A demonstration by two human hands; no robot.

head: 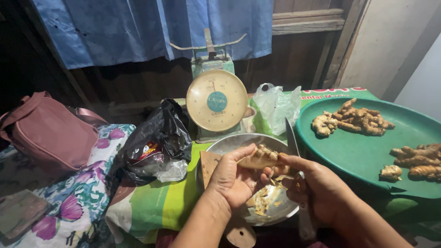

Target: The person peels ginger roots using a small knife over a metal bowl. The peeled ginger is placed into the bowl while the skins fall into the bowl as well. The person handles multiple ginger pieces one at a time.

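Observation:
My left hand point(234, 180) holds a knobbly piece of ginger root point(262, 158) over a round metal bowl point(229, 143). My right hand point(317, 186) grips a knife point(291, 138), its blade pointing up and away beside the ginger. Pale peel scraps point(262, 200) lie in the bowl under my hands. A wooden board point(209, 165) rests partly in the bowl under my left hand.
A large green round tray point(363, 154) at right carries ginger roots point(351, 120). Behind the bowl stands a dial kitchen scale point(216, 101), with a clear plastic bag point(274, 108) beside it. A black plastic bag point(156, 144) and a pink handbag point(48, 131) lie at left.

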